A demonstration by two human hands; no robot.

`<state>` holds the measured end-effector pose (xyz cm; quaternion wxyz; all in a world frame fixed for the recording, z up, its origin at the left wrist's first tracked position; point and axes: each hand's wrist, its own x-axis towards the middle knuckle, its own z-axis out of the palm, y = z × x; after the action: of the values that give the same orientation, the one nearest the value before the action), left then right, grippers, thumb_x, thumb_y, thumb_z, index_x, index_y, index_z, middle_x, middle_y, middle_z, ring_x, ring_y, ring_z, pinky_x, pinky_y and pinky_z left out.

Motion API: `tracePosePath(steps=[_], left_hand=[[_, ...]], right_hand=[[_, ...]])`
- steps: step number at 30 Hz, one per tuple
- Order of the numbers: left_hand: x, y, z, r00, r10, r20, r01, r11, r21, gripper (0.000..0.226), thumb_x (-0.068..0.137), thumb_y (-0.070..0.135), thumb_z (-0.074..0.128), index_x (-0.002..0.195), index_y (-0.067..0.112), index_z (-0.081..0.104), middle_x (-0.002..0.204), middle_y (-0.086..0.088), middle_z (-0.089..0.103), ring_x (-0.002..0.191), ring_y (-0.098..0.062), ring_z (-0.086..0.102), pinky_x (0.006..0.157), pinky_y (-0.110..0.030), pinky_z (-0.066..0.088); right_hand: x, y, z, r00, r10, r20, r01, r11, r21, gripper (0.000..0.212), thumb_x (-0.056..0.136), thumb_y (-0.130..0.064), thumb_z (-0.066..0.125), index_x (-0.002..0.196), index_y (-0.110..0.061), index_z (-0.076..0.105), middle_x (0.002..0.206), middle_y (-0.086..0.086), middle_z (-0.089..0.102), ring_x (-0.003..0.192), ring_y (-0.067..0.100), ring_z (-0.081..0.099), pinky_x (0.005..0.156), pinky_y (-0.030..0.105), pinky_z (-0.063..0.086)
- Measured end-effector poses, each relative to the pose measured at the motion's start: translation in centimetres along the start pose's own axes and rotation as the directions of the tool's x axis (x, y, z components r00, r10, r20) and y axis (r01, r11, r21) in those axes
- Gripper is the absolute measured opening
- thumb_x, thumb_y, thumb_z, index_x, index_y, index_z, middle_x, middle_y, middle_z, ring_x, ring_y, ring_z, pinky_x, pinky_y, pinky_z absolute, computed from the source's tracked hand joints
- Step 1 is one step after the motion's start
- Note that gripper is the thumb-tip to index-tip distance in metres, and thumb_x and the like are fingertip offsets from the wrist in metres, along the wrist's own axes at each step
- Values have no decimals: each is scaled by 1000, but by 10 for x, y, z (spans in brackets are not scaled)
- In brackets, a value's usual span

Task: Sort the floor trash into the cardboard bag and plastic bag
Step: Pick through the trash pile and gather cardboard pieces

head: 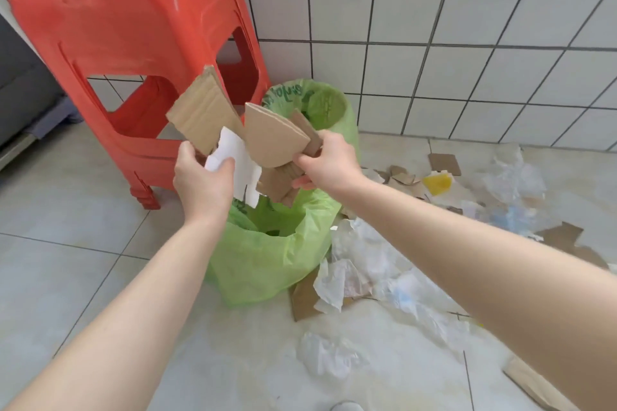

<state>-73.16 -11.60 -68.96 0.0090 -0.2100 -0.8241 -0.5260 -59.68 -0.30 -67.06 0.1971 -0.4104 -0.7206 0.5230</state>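
You are standing over a pale glossy tiled floor (83,260) that meets a white square-tiled wall (434,27) with dark grout. A red moulded plastic stool (110,30) with a perforated seat stands at the left, a grey upholstered edge beside it. Two translucent green plastic bags stand open: the near bag (267,264) below your hands, the far bag (337,110) against the wall, with dark green print on its rim too distorted to read. Your left hand (203,177) grips a corrugated cardboard piece (203,113) and a white torn sheet (237,160); your right hand (329,162) pinches several brown cardboard scraps (273,137), all held above the near bag's mouth. To the right, the floor trash lies scattered: crumpled clear plastic film (377,264), flat cardboard pieces (564,237) and a yellow scrap (437,183).
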Motion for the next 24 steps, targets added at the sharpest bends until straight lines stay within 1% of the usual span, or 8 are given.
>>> tracePosePath(steps=[2, 5, 7, 9, 12, 17, 21, 24], left_hand=[[-7, -15, 10, 992, -65, 112, 55, 994, 93, 24, 80, 17, 62, 96, 8, 46, 87, -4, 54, 82, -29, 51, 71, -38, 42], [-17, -37, 20, 910, -215, 355, 102, 945, 311, 41, 85, 29, 62, 115, 12, 41, 110, -6, 57, 95, -25, 53, 79, -34, 43], [-19, -42, 18, 884, -246, 398, 108, 935, 337, 51, 85, 23, 62, 128, 12, 37, 124, -4, 53, 108, -24, 50, 88, -37, 43], [-19, -41, 14, 905, -197, 377, 70, 943, 325, 51, 84, 20, 61, 129, 13, 39, 128, -2, 52, 118, -24, 48, 96, -41, 43], [-24, -31, 12, 926, -67, 372, -56, 949, 310, 38, 84, 18, 59, 121, 17, 52, 122, 1, 58, 115, -21, 52, 99, -39, 42], [-51, -5, 22, 897, 133, 421, -225, 959, 176, 22, 84, 10, 56, 104, 17, 61, 96, 4, 66, 90, -12, 60, 79, -23, 40], [-87, 5, 40, 853, 255, 456, -322, 944, 75, 17, 83, 10, 58, 98, 18, 63, 89, 7, 67, 85, -10, 61, 79, -26, 48], [-124, 1, 61, 795, 272, 543, -338, 941, 23, 14, 84, 11, 59, 96, 17, 63, 85, 7, 65, 76, -9, 59, 74, -25, 47]], right_hand=[[6, 15, 19, 996, 60, 63, -48, 984, -171, 24, 86, -5, 51, 108, -10, 56, 96, 12, 65, 64, 29, 72, 59, 43, 61], [8, 29, 30, 977, 162, 138, -78, 874, -479, 22, 83, 1, 46, 102, -9, 49, 89, 10, 53, 71, 35, 69, 56, 41, 61], [10, 32, 28, 976, 150, 160, -48, 858, -512, 32, 82, 3, 43, 112, -10, 47, 96, 13, 54, 72, 35, 69, 59, 42, 61], [11, 31, 21, 978, 104, 179, 2, 858, -514, 35, 83, 2, 45, 117, -4, 51, 105, 17, 59, 79, 36, 68, 66, 47, 60], [7, 32, 5, 980, 36, 198, 74, 848, -525, 32, 86, -5, 48, 115, 1, 60, 117, 17, 63, 88, 35, 65, 77, 45, 58], [-13, 45, -35, 983, 24, 184, 79, 844, -531, 30, 90, -14, 49, 115, -8, 64, 117, 8, 65, 108, 25, 59, 88, 32, 50], [-43, 75, -74, 980, 66, 190, 64, 793, -606, 28, 87, -15, 50, 108, -12, 68, 111, 6, 69, 105, 24, 61, 91, 34, 50], [-67, 107, -103, 969, 133, 206, 30, 770, -637, 27, 89, -18, 51, 111, -15, 66, 114, 2, 67, 103, 20, 60, 86, 26, 46]])
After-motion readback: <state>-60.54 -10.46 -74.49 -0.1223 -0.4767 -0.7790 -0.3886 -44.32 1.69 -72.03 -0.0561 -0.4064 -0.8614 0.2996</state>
